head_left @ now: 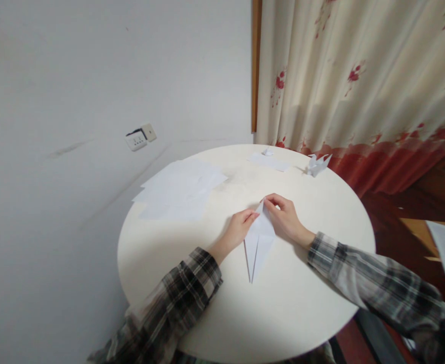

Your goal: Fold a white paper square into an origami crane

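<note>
A folded white paper (258, 245), kite-shaped with a long point toward me, lies in the middle of the round white table (192, 283). My left hand (237, 230) pinches the paper's upper left edge near its top tip. My right hand (285, 217) pinches the top tip from the right, fingers curled over it. Both sleeves are plaid.
A loose stack of white sheets (180, 189) lies at the table's left back. A finished paper crane (318, 164), a paper strip (270, 162) and a small crumpled scrap (267, 151) sit at the far edge. Wall with a socket (137, 139) left, curtain (359, 76) behind.
</note>
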Tool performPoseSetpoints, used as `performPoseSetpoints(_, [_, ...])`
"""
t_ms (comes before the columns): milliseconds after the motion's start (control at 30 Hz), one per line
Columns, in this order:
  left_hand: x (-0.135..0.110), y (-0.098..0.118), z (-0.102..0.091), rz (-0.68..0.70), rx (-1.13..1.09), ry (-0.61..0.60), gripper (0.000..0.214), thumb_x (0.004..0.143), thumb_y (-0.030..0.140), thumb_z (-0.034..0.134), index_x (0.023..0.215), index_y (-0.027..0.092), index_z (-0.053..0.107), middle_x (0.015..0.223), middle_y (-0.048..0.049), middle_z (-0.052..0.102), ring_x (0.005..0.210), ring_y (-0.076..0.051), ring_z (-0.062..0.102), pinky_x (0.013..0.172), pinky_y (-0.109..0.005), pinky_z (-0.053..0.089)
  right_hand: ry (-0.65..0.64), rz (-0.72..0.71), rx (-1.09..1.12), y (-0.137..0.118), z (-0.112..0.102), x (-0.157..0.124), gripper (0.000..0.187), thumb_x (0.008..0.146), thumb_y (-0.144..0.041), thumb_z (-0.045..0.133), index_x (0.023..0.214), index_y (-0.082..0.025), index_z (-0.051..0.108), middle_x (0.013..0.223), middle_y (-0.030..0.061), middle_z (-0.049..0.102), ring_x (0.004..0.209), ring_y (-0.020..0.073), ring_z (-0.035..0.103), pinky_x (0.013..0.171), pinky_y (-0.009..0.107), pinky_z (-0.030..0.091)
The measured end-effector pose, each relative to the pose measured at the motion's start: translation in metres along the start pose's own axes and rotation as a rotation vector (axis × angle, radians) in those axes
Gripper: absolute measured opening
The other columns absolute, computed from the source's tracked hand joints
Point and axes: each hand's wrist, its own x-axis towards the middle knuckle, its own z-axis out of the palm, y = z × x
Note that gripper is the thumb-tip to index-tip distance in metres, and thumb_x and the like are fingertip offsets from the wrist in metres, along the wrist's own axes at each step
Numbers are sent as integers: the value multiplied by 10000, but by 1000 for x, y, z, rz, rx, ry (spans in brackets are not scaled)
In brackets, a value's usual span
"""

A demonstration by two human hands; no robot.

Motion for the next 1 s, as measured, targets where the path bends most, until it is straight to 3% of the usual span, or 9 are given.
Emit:
performPoseSetpoints(400, [-1, 1, 0, 7, 1, -26, 235, 821, 325, 479, 796, 156, 642, 764, -11, 650, 711, -158, 575, 621, -223, 416, 39, 41, 15, -2, 0, 0, 215, 781, -318, 503, 684, -165, 619, 658, 11, 602, 646, 135, 504, 598, 243, 384])
performPoseSetpoints(767, [-1, 3, -2, 30, 47, -32, 244, 831, 320, 458, 804, 152, 633, 779, -20, 648, 736, -164, 576, 668, -242, 430, 6, 128, 204, 4, 4, 0, 207, 715, -358, 628, 770, -167, 685, 790, 37, 679, 701, 146, 562, 643, 264, 415])
performPoseSetpoints(1000, [-2, 4, -2, 40, 34, -60, 241, 835, 316, 447, 821, 150, 621, 792, -22, 643, 751, -165, 576, 663, -239, 433, 20, 217, 319, 5, 7, 1, 217, 670, -372, 669, 708, -158, 677, 707, 32, 660, 642, 138, 548, 597, 255, 408])
